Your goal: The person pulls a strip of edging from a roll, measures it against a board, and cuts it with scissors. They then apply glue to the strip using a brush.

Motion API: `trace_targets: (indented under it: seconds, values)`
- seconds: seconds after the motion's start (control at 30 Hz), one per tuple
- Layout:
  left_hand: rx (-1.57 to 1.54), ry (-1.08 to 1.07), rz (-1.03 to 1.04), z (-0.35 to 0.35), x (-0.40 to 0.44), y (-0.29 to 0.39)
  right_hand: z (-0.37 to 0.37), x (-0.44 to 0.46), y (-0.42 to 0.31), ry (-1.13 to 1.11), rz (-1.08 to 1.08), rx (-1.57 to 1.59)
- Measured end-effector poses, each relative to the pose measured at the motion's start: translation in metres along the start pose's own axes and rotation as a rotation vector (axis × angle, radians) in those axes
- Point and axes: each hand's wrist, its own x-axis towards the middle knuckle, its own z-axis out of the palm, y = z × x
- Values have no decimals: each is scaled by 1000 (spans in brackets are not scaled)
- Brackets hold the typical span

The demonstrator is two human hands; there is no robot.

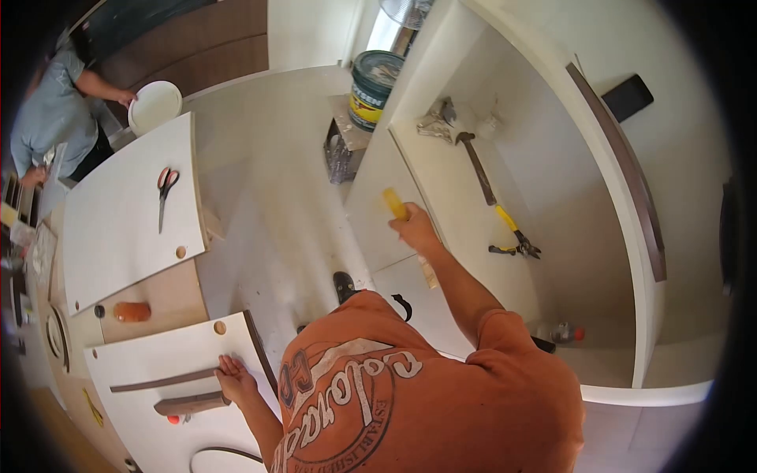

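Note:
My left hand (pixel 237 380) is at the end of a long, thin brown strip (pixel 162 381), its fingers curled on that end. Just below lies a wider brown strip (pixel 192 404) on a white panel (pixel 130 359) with round holes. Out in front, my right hand (pixel 416 229) is closed around a short yellow rectangular piece (pixel 394 203), slightly blurred, whose exact kind I cannot make out. Near that hand is a white cabinet frame (pixel 410 142), where a hammer (pixel 478 169) and yellow-handled pliers (pixel 516 234) lie.
Scissors (pixel 165 197) rest on another white panel (pixel 118 213). An orange-brown jar (pixel 132 312) stands between the panels. A paint bucket (pixel 374 88) sits beyond the cabinet. At upper left, a person (pixel 59 118) holds a round white lid-like object (pixel 155 107). A phone (pixel 628 98) lies at right.

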Motion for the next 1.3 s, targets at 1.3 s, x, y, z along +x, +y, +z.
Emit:
trace_targets:
  seconds: [1.3]
  values:
    - [566, -144, 1491, 34, -194, 76, 208, -136, -174, -2064, -19, 139]
